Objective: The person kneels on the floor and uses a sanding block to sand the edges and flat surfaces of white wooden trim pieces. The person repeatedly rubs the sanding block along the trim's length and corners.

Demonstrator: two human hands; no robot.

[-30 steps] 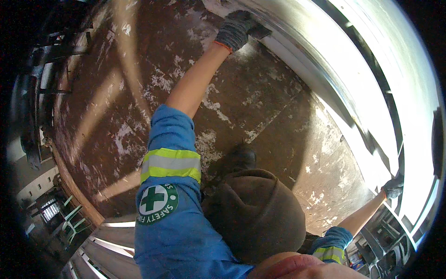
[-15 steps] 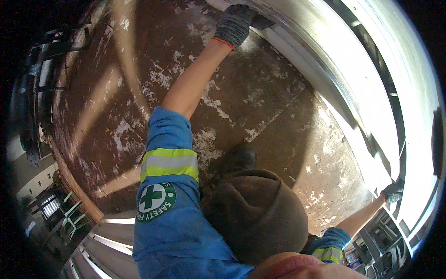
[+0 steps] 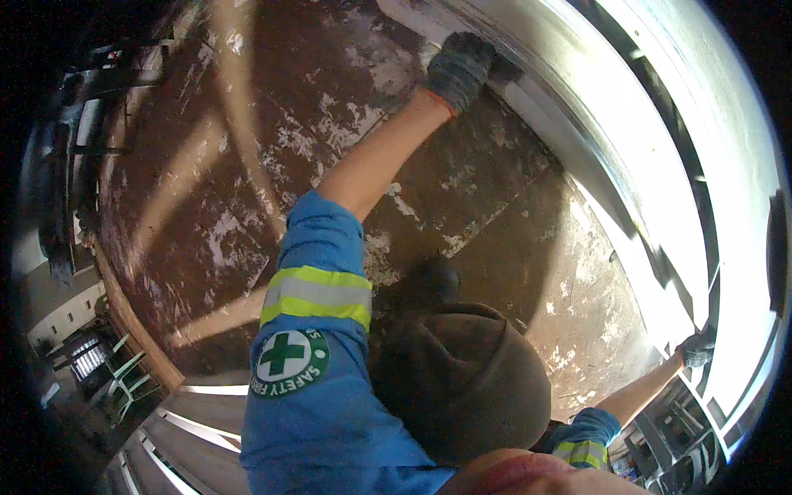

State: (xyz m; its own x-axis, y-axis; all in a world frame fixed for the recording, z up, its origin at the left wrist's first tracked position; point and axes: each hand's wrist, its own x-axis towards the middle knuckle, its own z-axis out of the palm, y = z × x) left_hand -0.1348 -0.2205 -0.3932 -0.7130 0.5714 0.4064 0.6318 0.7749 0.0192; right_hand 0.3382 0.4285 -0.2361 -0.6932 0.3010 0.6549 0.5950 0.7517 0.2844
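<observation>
My left hand [image 3: 462, 70], in a grey knit glove with an orange cuff, is stretched out at the top centre. Its fingers are closed on a flat dark blade [image 3: 506, 69], like a scraper, whose handle is hidden in the palm. The blade lies by the foot of a long pale ledge [image 3: 553, 115], beside the worn brown floor [image 3: 462, 165]. Far to the right, my gloved right hand [image 3: 698, 350] is wrapped round the edge of a white panel or rail [image 3: 726, 363]; its fingertips are partly hidden.
My bent knee [image 3: 462, 379] and dark boot [image 3: 433, 282] are at the middle. Glossy white curved panels [image 3: 652, 107] rise along the right. Dark metal frames [image 3: 62, 165] stand at left, above a wooden edge [image 3: 136, 322]; green racks [image 3: 128, 379] lie beyond it.
My left hand and the blade have slid right and towards me along the ledge. My right hand keeps its hold in nearly the same place.
</observation>
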